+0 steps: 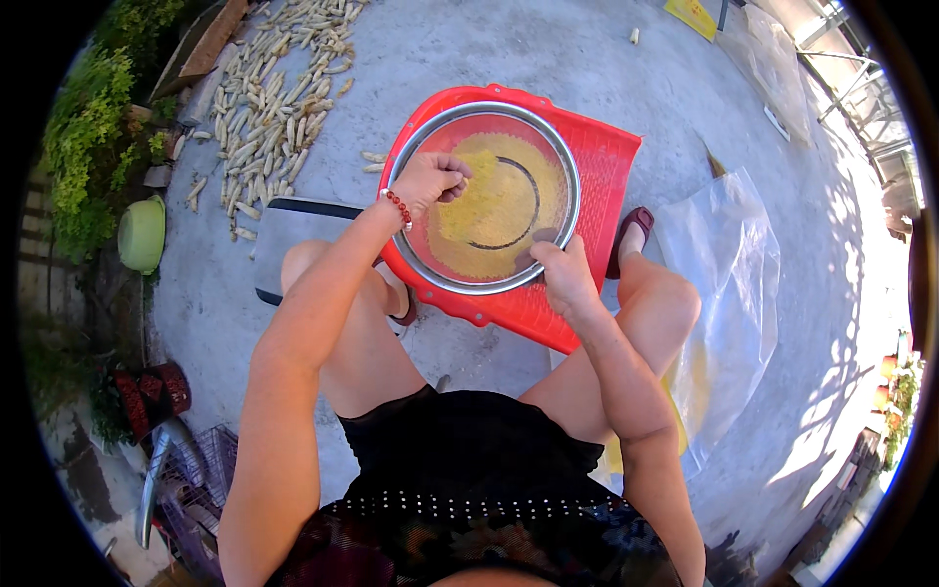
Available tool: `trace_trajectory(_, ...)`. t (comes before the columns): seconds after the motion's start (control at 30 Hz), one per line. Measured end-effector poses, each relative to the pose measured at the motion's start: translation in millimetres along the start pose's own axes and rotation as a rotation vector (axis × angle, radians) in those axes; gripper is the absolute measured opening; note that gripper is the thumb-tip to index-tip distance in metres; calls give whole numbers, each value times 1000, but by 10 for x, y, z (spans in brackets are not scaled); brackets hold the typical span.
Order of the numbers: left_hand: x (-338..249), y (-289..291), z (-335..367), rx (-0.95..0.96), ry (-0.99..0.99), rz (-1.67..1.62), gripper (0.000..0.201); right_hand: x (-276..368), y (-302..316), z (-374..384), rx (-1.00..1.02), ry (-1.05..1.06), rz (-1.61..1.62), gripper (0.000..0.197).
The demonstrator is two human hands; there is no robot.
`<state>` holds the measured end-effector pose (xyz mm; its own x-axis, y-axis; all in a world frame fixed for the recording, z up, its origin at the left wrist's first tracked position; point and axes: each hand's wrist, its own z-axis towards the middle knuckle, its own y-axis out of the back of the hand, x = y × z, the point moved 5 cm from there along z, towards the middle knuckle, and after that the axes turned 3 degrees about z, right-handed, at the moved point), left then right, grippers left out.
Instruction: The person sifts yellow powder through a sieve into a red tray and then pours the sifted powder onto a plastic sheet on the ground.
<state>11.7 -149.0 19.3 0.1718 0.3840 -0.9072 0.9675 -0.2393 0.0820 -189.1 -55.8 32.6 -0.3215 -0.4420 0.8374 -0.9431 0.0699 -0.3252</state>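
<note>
A round metal-rimmed sieve rests on a red plastic winnowing tray between my knees. Fine yellow meal, apparently ground corn, is spread over its mesh, and a dark curved line shows through. Over the left part of the sieve hovers my left hand, a red bead bracelet at its wrist. Its thumb and fingers are pressed together; whatever they may pinch is too small to make out. My right hand grips the sieve's near right rim, thumb on the inner side, the other fingers partly hidden.
Stripped corn cobs lie heaped at the far left on the concrete floor. A green basin leans by the plants at left. To the right lies a clear plastic bag. A low grey board sits beside my left leg.
</note>
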Motion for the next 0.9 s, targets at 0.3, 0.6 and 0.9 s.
trace_trajectory(0.3,-599,743,-542,46,-123,-100,10,10,38,34,16,-6,-15,16)
trace_trajectory(0.6,1421,2718,-1042,-574,179,531,15,-28,68,96,17,-19,5,16)
trace_trajectory(0.9,1043,3004,-776,-749,-66,692,23,-395,27,342,-69,-157,-26,13)
